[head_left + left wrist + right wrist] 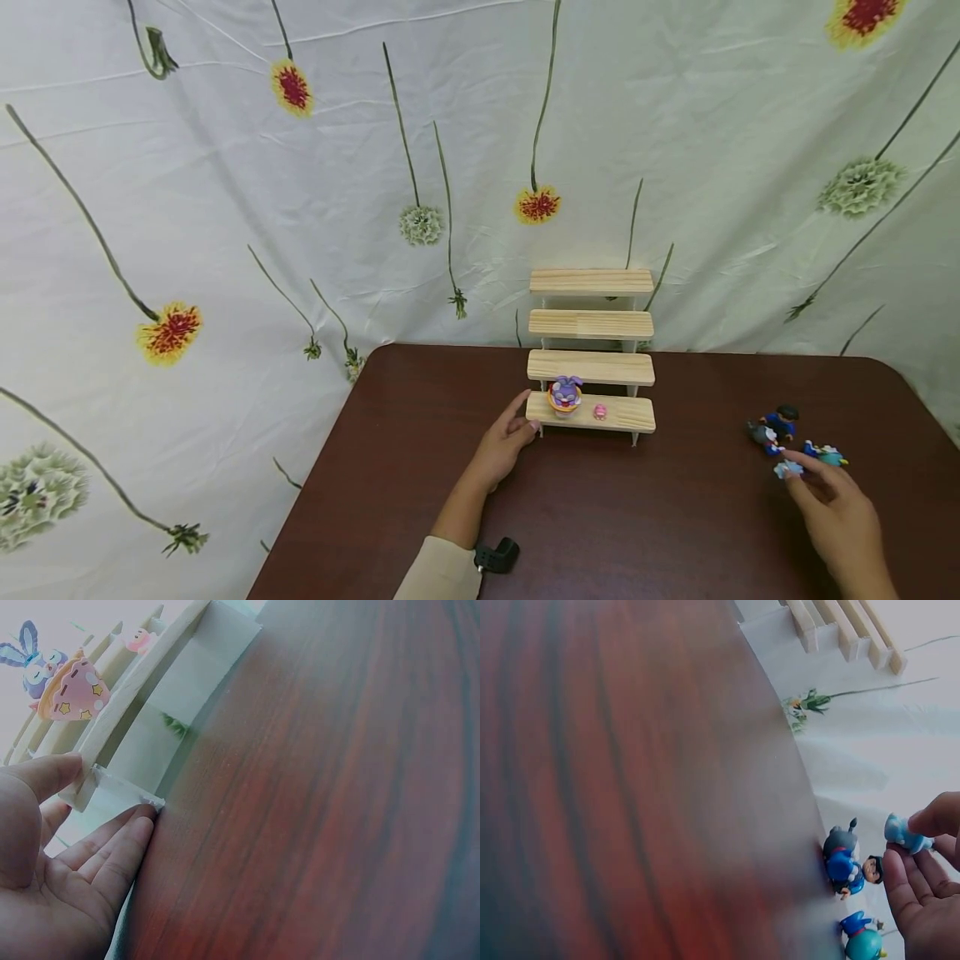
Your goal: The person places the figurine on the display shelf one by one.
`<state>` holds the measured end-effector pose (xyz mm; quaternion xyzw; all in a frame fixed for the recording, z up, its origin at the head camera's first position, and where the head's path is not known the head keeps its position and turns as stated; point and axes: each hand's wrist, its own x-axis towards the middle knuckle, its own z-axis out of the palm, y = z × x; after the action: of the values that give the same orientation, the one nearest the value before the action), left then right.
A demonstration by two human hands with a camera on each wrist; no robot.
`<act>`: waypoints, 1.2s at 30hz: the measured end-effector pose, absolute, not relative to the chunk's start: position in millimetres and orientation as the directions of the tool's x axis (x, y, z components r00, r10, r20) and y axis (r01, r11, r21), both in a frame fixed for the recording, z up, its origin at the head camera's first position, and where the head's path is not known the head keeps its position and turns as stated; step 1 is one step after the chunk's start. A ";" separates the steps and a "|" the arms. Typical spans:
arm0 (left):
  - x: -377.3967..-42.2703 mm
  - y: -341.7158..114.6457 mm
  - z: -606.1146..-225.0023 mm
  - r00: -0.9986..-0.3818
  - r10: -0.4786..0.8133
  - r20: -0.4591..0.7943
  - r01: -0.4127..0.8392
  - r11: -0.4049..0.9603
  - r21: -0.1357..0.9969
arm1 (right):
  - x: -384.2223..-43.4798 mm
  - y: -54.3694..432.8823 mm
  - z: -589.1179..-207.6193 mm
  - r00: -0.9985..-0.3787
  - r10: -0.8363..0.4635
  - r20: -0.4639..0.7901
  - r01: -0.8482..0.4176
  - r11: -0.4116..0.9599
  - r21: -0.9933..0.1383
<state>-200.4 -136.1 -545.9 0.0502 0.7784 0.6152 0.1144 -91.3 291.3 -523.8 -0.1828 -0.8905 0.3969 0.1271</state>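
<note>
A small wooden stepped shelf (591,367) stands at the back of the table. On its lowest step sit a purple rabbit-eared figurine (565,393) in an orange-rimmed pink cup shape and a tiny pink figurine (600,412). My left hand (501,450) is at the left end of that step, thumb and fingers around its end in the left wrist view. At the right, my right hand (840,508) pinches a light-blue figurine (907,834) between thumb and fingers. Beside it are a grey-and-blue figurine (763,437), a black-haired figurine in blue (782,422) and a teal-and-blue figurine (828,454).
The dark brown wooden table (637,517) reaches back to a pale flower-printed cloth (337,192) hanging behind it. Three upper steps of the shelf rise toward the cloth. A black strap device (497,556) is on the left wrist.
</note>
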 end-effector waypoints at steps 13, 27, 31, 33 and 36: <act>-200.2 -135.5 -547.8 -0.971 0.207 -0.120 -0.071 0.229 0.971 | -95.8 273.3 -517.2 -0.907 0.360 0.220 0.044 0.600 -0.799; -200.5 -136.1 -547.1 -0.969 0.215 -0.121 -0.068 0.238 0.969 | -108.1 253.6 -511.0 -0.914 0.231 0.333 -0.112 0.645 -0.756; -200.6 -135.7 -546.4 -0.969 0.213 -0.125 -0.072 0.241 0.968 | -111.4 245.4 -508.3 -0.922 0.196 0.335 -0.147 0.622 -0.769; -200.3 -135.7 -545.9 -0.969 0.212 -0.129 -0.076 0.242 0.967 | -112.9 241.3 -506.7 -0.922 0.190 0.338 -0.154 0.619 -0.770; -199.6 -135.7 -545.3 -0.969 0.211 -0.131 -0.078 0.243 0.967 | -115.6 235.2 -504.9 -0.916 0.182 0.358 -0.174 0.623 -0.762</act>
<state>-199.6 -135.7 -545.3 0.0425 0.7795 0.6138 0.1178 -115.6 235.2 -504.9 -0.0023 -0.8773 0.4339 0.2051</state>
